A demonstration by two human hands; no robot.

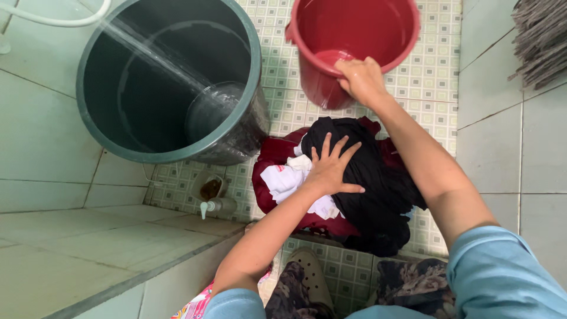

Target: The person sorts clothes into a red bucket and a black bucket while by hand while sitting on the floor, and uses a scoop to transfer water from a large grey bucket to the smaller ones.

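My left hand [329, 166] lies flat with spread fingers on a heap of clothes [366, 177], black, white and dark red, piled in a red basin [266, 189] on the tiled floor. My right hand [360, 78] grips the near rim of a red bucket [354, 35], which is tilted toward the heap. The bucket's inside shows no contents.
A large dark green bin [168, 80] stands at the left, with a stream of water from a white hose [59, 20] falling into it. A pump bottle [220, 205] and a small cup sit below it. A tiled ledge [88, 248] lies at lower left, broom bristles [540, 41] at upper right.
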